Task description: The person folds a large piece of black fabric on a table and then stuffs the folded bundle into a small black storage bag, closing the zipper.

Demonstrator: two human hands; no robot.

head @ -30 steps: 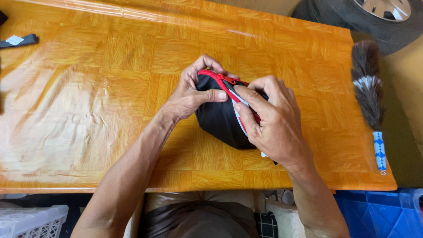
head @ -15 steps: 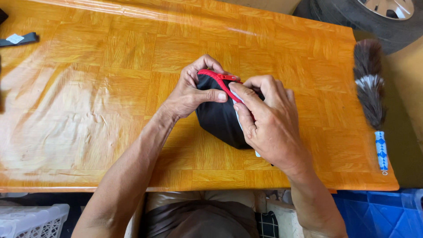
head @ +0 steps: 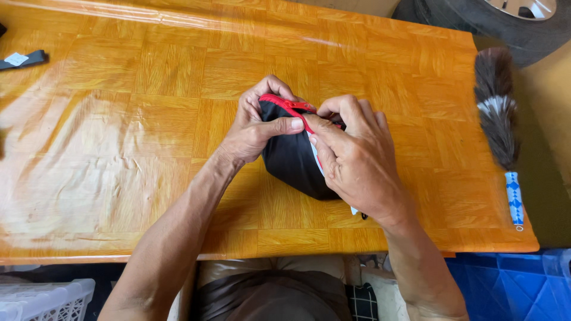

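Note:
A small black pouch (head: 291,163) with a red zipper (head: 285,104) lies on the orange wooden table (head: 148,89), near its front edge. My left hand (head: 253,128) grips the pouch's left end, thumb laid across the top by the zipper. My right hand (head: 354,160) covers the pouch's right side, with its fingertips pinched at the zipper line. Much of the pouch's right half is hidden under that hand.
A feather duster (head: 498,113) with a blue-and-white handle lies along the table's right edge. A black strap with a white tag (head: 22,59) rests at the far left. A tyre (head: 505,21) stands behind the table; a white basket (head: 41,300) and blue crate (head: 511,285) sit below.
My right hand has slid left along the red zipper toward my left hand, so less of the zipper shows. The left hand and the pouch have stayed in place.

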